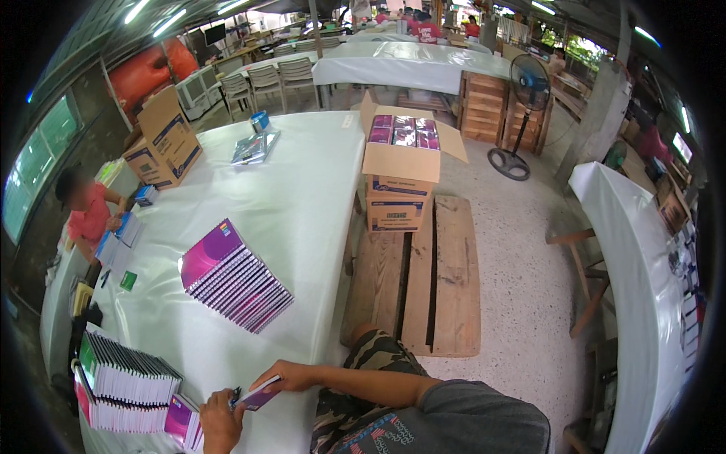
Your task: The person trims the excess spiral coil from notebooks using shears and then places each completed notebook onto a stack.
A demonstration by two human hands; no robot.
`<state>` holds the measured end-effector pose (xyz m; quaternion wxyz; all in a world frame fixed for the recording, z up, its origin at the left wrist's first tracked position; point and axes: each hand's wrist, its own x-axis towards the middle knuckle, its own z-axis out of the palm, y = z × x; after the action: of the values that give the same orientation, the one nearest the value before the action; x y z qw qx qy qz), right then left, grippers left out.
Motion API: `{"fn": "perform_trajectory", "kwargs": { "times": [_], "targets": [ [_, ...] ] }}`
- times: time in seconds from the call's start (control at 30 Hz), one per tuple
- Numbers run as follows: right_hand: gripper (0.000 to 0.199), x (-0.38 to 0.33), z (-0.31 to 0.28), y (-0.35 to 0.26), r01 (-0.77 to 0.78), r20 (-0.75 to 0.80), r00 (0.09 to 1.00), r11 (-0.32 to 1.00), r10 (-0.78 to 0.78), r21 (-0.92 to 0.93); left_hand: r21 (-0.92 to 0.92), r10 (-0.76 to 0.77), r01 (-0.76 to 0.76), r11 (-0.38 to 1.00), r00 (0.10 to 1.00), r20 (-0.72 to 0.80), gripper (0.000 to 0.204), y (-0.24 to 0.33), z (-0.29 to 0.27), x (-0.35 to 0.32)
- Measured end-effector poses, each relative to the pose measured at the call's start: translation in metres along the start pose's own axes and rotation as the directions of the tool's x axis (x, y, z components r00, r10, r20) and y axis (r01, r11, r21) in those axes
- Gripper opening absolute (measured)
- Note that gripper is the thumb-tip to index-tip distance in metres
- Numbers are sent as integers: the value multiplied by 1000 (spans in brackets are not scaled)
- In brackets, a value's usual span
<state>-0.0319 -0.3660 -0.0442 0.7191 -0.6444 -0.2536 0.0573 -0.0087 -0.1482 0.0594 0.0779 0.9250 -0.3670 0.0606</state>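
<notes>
Right hand grips a purple notebook; left hand, curled beside, hold unclear, seemingly works its edge; next needs steadiness.

The notebook is purple, the tablecloth white, the trousers camouflage-patterned.

A workshop, shown by long sheet-covered tables, rows of notebooks and cartons.
</notes>
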Motion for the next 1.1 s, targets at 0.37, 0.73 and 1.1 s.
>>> {"fn": "perform_trajectory", "kwargs": {
  "times": [0.37,0.73,1.1],
  "targets": [
    [32,-3,0,-1,2,-12,1000,1000,-2,-25,0,23,-23,1000,991,133,29,-8,-4,4],
    [32,-4,0,0,-25,-5,1000,1000,25,-3,6,27,-29,1000,987,155,24,6,1,9],
    [34,-10,3,-2,14,-29,999,996,-17,-82,44,-40,34,998,986,162,28,18,-11,12]
  ]
}}
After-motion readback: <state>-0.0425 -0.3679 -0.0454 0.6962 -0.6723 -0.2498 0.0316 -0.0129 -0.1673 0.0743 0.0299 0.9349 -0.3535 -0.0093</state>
